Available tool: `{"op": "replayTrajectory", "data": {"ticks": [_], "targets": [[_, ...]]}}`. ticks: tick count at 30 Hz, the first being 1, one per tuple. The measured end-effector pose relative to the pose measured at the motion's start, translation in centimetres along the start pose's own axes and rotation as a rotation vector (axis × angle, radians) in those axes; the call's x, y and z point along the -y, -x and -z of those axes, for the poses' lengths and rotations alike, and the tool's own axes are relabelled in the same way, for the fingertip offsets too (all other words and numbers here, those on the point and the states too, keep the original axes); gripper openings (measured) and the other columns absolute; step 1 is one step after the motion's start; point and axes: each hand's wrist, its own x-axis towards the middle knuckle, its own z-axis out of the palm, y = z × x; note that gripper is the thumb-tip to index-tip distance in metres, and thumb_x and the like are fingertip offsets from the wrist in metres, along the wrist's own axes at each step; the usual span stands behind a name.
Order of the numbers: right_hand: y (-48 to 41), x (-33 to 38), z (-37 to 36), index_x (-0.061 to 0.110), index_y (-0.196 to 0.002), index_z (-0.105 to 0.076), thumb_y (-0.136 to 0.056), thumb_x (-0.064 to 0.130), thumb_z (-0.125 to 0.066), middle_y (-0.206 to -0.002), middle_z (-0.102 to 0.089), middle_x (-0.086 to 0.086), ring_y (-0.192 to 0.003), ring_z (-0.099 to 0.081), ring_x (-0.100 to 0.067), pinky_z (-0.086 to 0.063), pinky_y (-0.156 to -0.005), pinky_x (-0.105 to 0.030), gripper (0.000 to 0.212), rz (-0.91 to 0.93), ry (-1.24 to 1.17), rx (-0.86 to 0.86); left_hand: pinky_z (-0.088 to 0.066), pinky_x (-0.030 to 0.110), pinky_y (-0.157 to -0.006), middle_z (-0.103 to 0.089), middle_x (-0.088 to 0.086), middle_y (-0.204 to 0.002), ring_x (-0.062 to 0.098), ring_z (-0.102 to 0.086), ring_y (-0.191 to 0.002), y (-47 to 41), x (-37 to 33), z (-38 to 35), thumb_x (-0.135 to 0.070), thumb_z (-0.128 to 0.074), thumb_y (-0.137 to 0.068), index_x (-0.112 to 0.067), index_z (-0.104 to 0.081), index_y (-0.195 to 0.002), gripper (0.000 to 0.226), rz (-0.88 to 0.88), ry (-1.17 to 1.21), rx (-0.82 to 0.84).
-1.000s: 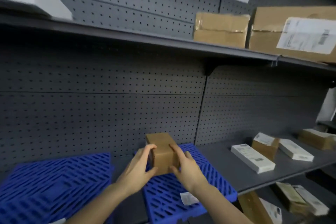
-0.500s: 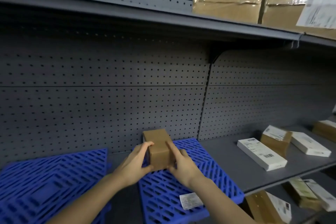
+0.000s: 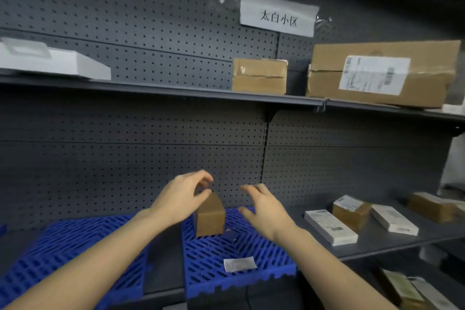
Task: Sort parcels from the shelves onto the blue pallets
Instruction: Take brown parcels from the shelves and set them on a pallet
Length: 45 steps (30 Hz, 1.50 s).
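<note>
The small brown cardboard box (image 3: 210, 216) stands upright, far on the right blue plastic pallet (image 3: 206, 259), between my 2 empty hands: loosely curled left hand (image 3: 180, 199) just over its top, spread right hand (image 3: 264, 206) apart on its right.

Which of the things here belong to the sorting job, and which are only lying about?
Job: brown box on the right pallet; left pallet; parcels on the lower shelf; cartons on the upper shelf.
Lying about: paper sign; paper slip on the right pallet.
</note>
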Motion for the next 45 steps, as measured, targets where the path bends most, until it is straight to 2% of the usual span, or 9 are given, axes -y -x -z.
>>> {"op": "replayTrajectory", "data": {"ticks": [2,7,14,20,25,31,35,40,45], "targets": [[1.4,0.3,3.0,0.03,-0.144,-0.032,-0.097,0.034,-0.048,-0.142,-0.036,0.002,-0.093,-0.05,-0.013,-0.038,-0.084,-0.025,0.049,0.047,-0.013,-0.113,-0.049,0.025,-0.088,-0.063,-0.019,-0.107,-0.003,-0.058,-0.1,0.5,-2.6,1.9,-0.03,-0.058,-0.091,-0.035,-0.057,-0.11,0.019,-0.019,0.058,-0.091],[4.5,0.8,8.6,0.032,-0.141,-0.035,-0.095,0.034,-0.05,-0.138,-0.042,0.001,-0.121,-0.047,-0.019,-0.041,-0.093,-0.03,0.048,0.129,-0.101,-0.373,-0.051,0.024,-0.086,-0.063,-0.018,-0.102,-0.005,-0.058,-0.095,1.0,-9.0,6.7,-0.028,-0.061,-0.09,-0.032,-0.056,-0.113,0.024,-0.085,0.174,-0.303],[1.1,1.2,16.2,0.034,-0.144,-0.027,-0.093,0.038,-0.052,-0.14,-0.039,-0.006,-0.12,-0.047,-0.028,-0.044,-0.098,-0.041,0.057,0.17,-0.069,-0.544,-0.049,0.037,-0.095,-0.056,-0.009,-0.12,0.008,-0.053,-0.11,-5.8,-13.7,10.9,-0.038,-0.06,-0.089,-0.029,-0.046,-0.128,0.043,-0.206,-0.017,-0.392],[-4.1,0.3,19.7,0.043,-0.144,-0.016,-0.093,0.042,-0.05,-0.134,-0.038,-0.009,-0.101,-0.055,-0.033,-0.047,-0.087,-0.041,0.061,0.173,-0.071,-0.499,-0.041,0.037,-0.091,-0.042,0.007,-0.14,0.026,-0.049,-0.121,-14.3,-14.0,11.5,-0.05,-0.067,-0.08,-0.039,-0.022,-0.141,0.076,-0.096,-0.109,-0.328],[-10.2,-0.9,21.2,0.044,-0.146,-0.005,-0.093,0.047,-0.047,-0.137,-0.042,-0.015,-0.113,-0.053,-0.038,-0.044,-0.097,-0.051,0.067,0.092,-0.011,-0.449,-0.047,0.041,-0.09,-0.046,0.017,-0.135,0.032,-0.056,-0.109,-19.8,-12.8,11.5,-0.061,-0.069,-0.072,-0.044,-0.011,-0.143,0.092,-0.006,-0.158,-0.231],[-13.6,-1.5,21.6,0.033,-0.149,-0.007,-0.094,0.046,-0.046,-0.134,-0.05,-0.014,-0.12,-0.048,-0.035,-0.039,-0.102,-0.05,0.07,0.098,-0.041,-0.365,-0.041,0.028,-0.083,-0.052,0.003,-0.13,0.017,-0.051,-0.102,-22.9,-12.4,10.8,-0.054,-0.073,-0.073,-0.03,-0.032,-0.14,0.083,0.1,-0.092,-0.049],[-11.8,-1.9,21.7,0.028,-0.144,-0.02,-0.093,0.037,-0.051,-0.124,-0.052,-0.013,-0.106,-0.053,-0.031,-0.046,-0.09,-0.042,0.06,0.191,-0.15,-0.455,-0.044,0.029,-0.072,-0.055,0.002,-0.114,0.017,-0.055,-0.088,-21.1,-13.4,10.2,-0.043,-0.073,-0.077,-0.033,-0.041,-0.129,0.061,0.041,-0.102,-0.23],[-6.4,-2.4,20.8,0.039,-0.14,-0.022,-0.093,0.029,-0.053,-0.123,-0.044,-0.003,-0.095,-0.055,-0.02,-0.046,-0.082,-0.035,0.057,0.319,-0.303,-0.574,-0.044,0.032,-0.082,-0.045,-0.001,-0.117,0.015,-0.049,-0.098,-15.6,-16.5,8.0,-0.032,-0.068,-0.084,-0.036,-0.042,-0.129,0.052,-0.106,-0.086,-0.606],[-0.1,-3.7,17.7,0.035,-0.138,-0.029,-0.094,0.021,-0.053,-0.138,-0.036,0.004,-0.108,-0.048,-0.006,-0.044,-0.094,-0.03,0.052,0.36,-0.45,-0.626,-0.038,0.019,-0.096,-0.042,0.01,-0.127,0.008,-0.041,-0.114,-9.1,-19.3,3.7,-0.016,-0.07,-0.083,-0.017,-0.049,-0.126,0.048,-0.277,-0.081,-0.834]]}}
